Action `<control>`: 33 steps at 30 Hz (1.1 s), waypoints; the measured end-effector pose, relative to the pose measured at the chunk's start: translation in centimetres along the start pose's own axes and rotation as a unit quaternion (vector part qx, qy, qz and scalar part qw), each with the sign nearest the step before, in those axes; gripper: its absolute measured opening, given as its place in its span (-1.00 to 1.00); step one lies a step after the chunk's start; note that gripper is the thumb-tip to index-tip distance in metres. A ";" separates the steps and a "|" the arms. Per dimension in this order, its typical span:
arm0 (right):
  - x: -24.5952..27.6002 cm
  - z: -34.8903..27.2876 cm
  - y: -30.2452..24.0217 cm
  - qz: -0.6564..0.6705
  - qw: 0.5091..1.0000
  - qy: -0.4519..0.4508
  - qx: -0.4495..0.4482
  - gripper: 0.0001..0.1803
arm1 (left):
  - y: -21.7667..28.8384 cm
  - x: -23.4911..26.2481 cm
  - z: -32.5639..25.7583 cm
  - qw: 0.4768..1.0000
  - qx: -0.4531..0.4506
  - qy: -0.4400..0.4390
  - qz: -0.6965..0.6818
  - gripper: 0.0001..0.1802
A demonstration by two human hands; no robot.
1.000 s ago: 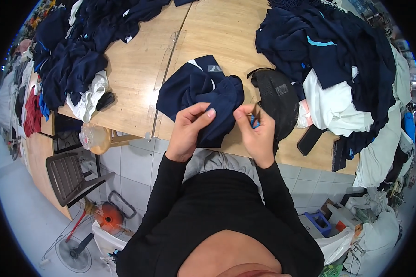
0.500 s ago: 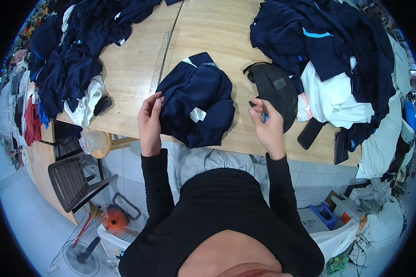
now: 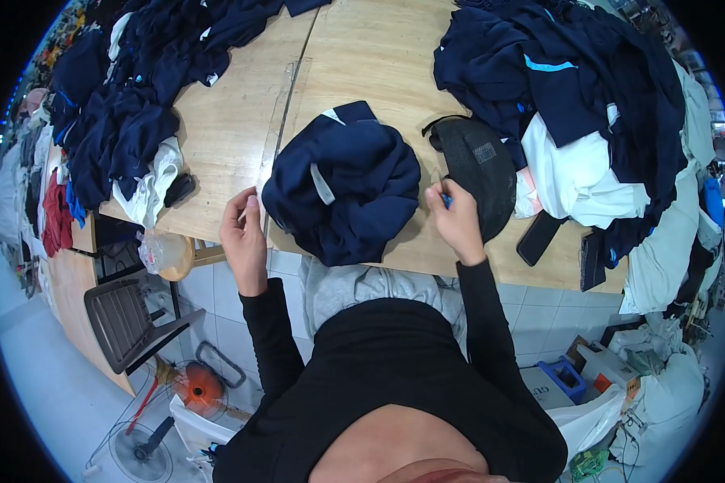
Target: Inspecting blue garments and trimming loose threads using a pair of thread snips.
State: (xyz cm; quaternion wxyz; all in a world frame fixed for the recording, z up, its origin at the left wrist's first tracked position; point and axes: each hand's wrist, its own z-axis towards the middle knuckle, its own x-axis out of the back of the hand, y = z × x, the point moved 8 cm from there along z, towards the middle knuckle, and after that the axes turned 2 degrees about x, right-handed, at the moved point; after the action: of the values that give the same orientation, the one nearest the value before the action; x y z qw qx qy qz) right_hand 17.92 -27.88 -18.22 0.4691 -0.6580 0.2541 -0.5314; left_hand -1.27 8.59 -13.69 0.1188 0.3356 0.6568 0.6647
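A bunched navy garment [image 3: 346, 193] lies in front of me near the table's front edge, with a white label strip [image 3: 323, 184] on top and a white patch at its far side. My left hand [image 3: 245, 245] is just left of the garment, loosely curled, thumb and fingers apart, with nothing visible in it. On the garment's other side, my right hand [image 3: 459, 219] is closed around a small tool with a blue part [image 3: 446, 199]; most of it is hidden by the fingers, so its kind is unclear. Right beside this hand lies a black mesh pouch [image 3: 483, 165].
Navy garments [image 3: 556, 72] with a white cloth [image 3: 576, 177] are heaped at the right; another navy pile [image 3: 125, 121] covers the left. A black phone [image 3: 540, 238] lies near the front right edge. Below stand a brown chair [image 3: 121, 322] and a fan [image 3: 141, 451].
The garment has been turned and now lies rounder, its label strip farther left. My left hand has moved left and nearer to me, away from the cloth. My right hand has shifted slightly left and nearer.
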 end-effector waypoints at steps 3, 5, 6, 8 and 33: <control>2.3 -1.6 -0.5 0.137 0.986 -0.027 -0.095 -0.72 | 2.6 -1.2 -1.0 0.986 -0.122 0.035 0.110 -0.77; 2.8 -2.6 -0.4 0.245 0.949 -0.039 -0.196 -0.71 | 5.6 -6.4 -2.2 0.985 -0.150 -0.043 0.080 -0.87; 3.5 -2.4 -0.8 0.265 0.947 -0.009 -0.182 -0.69 | 6.5 -9.3 -2.7 0.976 -0.195 -0.083 0.056 -0.90; 4.5 -2.3 -1.1 0.310 0.937 0.022 -0.158 -0.66 | 8.2 -15.2 -3.9 0.947 -0.265 -0.165 0.070 -0.93; -0.5 -1.4 2.9 0.117 0.989 -0.026 -0.085 -0.74 | 0.5 -7.1 -2.8 0.969 0.034 -0.236 0.058 -0.88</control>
State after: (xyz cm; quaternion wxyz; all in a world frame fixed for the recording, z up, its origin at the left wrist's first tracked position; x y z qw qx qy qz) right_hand 16.97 -29.21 -21.00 0.4772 -0.6747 0.3611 -0.4321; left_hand 2.49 2.05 -14.99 0.2202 0.5240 0.6122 0.5496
